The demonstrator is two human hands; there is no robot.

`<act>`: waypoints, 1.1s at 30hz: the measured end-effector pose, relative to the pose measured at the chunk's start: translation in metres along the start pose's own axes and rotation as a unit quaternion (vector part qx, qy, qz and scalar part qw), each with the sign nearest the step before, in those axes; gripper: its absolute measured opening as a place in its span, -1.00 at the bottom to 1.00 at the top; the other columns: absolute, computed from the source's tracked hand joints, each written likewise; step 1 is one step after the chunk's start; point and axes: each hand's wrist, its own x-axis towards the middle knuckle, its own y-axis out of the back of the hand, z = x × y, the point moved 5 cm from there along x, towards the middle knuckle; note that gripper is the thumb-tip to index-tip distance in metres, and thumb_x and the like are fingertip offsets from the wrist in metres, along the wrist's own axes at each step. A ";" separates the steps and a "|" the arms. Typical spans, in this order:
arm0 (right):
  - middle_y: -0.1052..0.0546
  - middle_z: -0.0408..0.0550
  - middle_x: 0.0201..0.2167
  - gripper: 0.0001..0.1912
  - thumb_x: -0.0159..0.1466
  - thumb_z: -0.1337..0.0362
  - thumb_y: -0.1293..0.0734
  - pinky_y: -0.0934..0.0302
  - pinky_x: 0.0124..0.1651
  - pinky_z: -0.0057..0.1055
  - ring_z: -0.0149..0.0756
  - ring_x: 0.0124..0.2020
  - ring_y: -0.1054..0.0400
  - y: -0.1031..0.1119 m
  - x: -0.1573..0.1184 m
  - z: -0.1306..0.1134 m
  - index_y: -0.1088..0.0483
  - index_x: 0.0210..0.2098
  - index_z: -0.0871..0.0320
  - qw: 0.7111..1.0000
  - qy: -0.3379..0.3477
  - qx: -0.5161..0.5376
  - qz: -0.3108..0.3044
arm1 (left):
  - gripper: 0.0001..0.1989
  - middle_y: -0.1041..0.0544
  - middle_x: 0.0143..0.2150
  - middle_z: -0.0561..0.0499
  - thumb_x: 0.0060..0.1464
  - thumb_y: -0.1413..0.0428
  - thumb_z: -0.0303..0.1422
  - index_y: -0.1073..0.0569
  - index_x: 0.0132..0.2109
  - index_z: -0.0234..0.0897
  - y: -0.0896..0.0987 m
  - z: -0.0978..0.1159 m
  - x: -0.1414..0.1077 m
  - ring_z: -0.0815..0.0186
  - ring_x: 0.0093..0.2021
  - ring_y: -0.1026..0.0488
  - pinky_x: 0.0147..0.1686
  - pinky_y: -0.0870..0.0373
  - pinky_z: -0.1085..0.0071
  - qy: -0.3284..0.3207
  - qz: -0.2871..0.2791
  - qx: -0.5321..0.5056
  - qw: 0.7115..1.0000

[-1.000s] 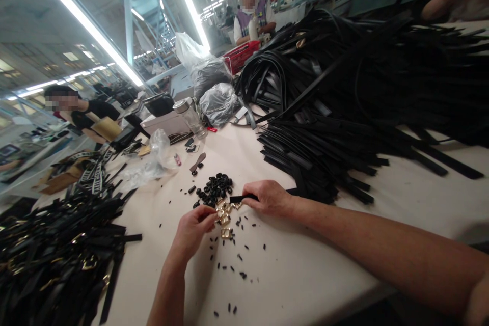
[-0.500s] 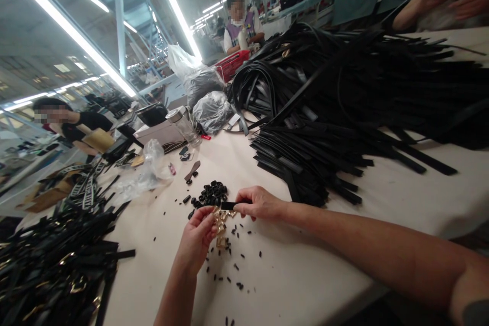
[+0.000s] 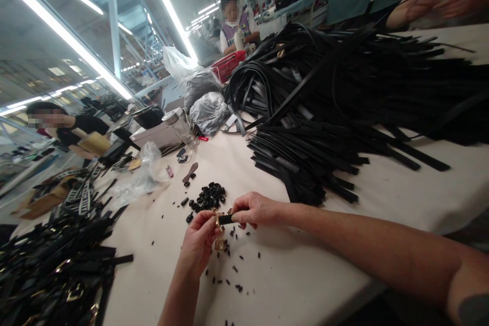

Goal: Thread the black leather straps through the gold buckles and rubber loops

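Black strap (image 3: 225, 219) is between the two hands, its end right up at a gold buckle (image 3: 217, 220). Right hand (image 3: 252, 210) has the strap pinched, fingers closed; left hand (image 3: 199, 237) pinches the buckle. Small black fittings (image 3: 210, 196) are piled just beyond them. Patterned webbing (image 3: 84, 194) off past the left hand has white lettering, but I can't read it.

Right now I'm counting two hands (image 3: 199, 238), one held black strap (image 3: 225, 219), one bottle (image 3: 181, 130), one red basket (image 3: 229, 65), three other people (image 3: 86, 125); gold buckles (image 3: 219, 244), several, too bunched to number; black rings (image 3: 209, 197), many, one heap.
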 end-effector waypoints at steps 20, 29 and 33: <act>-0.37 -0.24 -0.63 -0.82 0.12 0.39 -0.29 -0.03 -0.59 -0.64 -0.57 -0.64 -0.14 -0.012 -0.011 -0.010 -0.49 -0.30 0.26 0.994 -0.014 0.028 -0.103 | -0.84 -0.55 -0.18 -0.10 -0.06 -0.33 -0.31 -0.57 -0.34 -0.29 -0.002 0.004 -0.013 0.36 -0.45 -0.42 -0.49 -0.37 0.47 -0.077 -0.147 0.161 0.973; -0.40 -0.21 -0.61 -0.79 0.15 0.30 -0.30 -0.05 -0.61 -0.63 -0.56 -0.66 -0.17 -0.006 -0.009 -0.015 -0.50 -0.27 0.27 0.998 0.014 0.067 -0.007 | -0.64 -0.41 -0.49 0.08 -0.15 -0.37 -0.21 -0.46 -0.24 -0.28 -0.011 -0.003 -0.009 0.48 -0.55 -0.33 -0.58 -0.26 0.63 0.011 -0.032 0.044 0.998; -0.42 -0.19 -0.58 -0.80 0.19 0.26 -0.31 -0.09 -0.60 -0.62 -0.54 -0.65 -0.20 -0.006 -0.007 -0.011 -0.50 -0.29 0.26 0.998 0.030 0.031 0.037 | -0.62 -0.46 -0.39 0.04 -0.21 -0.41 -0.28 -0.47 -0.24 -0.29 -0.011 -0.006 -0.007 0.47 -0.48 -0.38 -0.52 -0.32 0.63 0.015 -0.025 0.019 0.999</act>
